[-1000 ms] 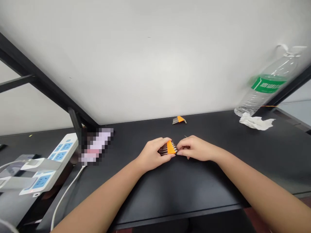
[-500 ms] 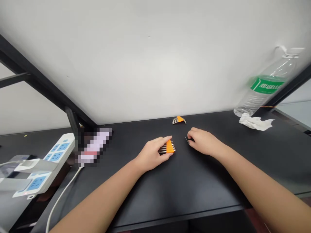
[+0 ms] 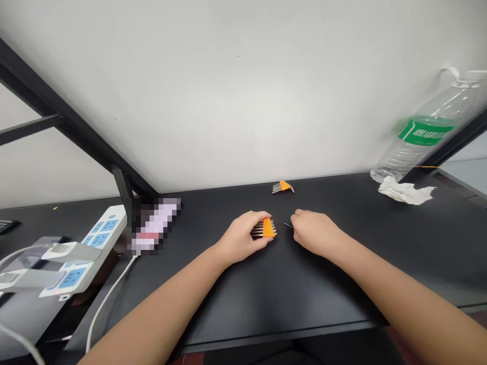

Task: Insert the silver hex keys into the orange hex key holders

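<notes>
My left hand point(image 3: 240, 237) is closed around an orange hex key holder point(image 3: 269, 228), thumb and fingers on its two ends. Several metal keys run through that holder side by side. To its right, my right hand point(image 3: 315, 231) pinches a thin metal hex key point(image 3: 288, 225), whose tip points left toward the holder, with a small gap between them. The rest of this key is hidden by the fingers. Close to the wall lies a second orange holder point(image 3: 285, 186) with several metal keys in it, one bent end showing on its right.
A clear plastic bottle point(image 3: 428, 131) with a green label stands at the back right, a crumpled white tissue point(image 3: 407, 193) before it. On the left are a white power strip point(image 3: 99, 235) with plugs, a blurred-out lilac object point(image 3: 158, 225) with a white cable point(image 3: 110, 294), and a black metal frame point(image 3: 81, 144).
My right hand has turned the hex key from a steep slant to nearly level, its tip now nearer the holder. My left hand keeps its grip. The whole view has shifted slightly.
</notes>
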The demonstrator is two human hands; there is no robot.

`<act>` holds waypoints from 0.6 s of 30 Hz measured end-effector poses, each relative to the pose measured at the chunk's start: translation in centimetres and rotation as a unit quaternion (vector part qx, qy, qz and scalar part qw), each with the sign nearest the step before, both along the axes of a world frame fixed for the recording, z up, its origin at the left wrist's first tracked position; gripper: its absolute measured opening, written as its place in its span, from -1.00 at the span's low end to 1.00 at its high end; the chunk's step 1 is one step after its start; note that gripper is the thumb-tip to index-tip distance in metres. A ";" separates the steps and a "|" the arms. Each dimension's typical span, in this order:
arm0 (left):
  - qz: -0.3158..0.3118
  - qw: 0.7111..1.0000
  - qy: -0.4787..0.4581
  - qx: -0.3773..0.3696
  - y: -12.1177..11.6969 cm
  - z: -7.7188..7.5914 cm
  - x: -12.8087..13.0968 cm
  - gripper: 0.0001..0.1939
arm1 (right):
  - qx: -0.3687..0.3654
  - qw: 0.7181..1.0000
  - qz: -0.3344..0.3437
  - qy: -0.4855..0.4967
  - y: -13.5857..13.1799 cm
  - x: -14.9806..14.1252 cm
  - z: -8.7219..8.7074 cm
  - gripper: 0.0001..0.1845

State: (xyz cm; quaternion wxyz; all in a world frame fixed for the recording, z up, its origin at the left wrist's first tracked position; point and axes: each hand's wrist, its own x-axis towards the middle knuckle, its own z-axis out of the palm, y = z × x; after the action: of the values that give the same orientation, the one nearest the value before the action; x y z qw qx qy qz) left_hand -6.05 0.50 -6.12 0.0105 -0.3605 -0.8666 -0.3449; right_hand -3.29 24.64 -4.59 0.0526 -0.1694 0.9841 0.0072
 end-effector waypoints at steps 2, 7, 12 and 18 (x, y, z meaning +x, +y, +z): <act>-0.001 1.000 -0.011 0.004 0.0 0.1 0.0 -0.55 | -0.025 1.000 -0.007 -0.005 0.0 0.0 0.3 -0.88; 0.009 0.999 -0.034 0.006 0.1 -0.2 -0.1 -0.50 | -0.209 0.977 0.042 -0.016 0.9 -0.1 1.2 -0.90; 0.019 0.999 -0.038 0.021 -0.1 -0.4 -0.2 -0.46 | -0.293 0.951 0.098 0.013 1.2 0.1 1.5 -0.87; 0.008 1.000 -0.015 0.011 -0.1 -0.3 -0.1 -0.48 | -0.311 0.941 0.128 0.039 1.0 0.0 1.2 -0.83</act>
State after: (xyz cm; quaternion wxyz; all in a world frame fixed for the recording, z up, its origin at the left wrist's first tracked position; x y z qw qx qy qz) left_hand -6.12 0.40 -6.39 0.0046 -0.3480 -0.8656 -0.3599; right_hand -3.28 25.69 -3.38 -0.0419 -0.3013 0.9087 -0.2858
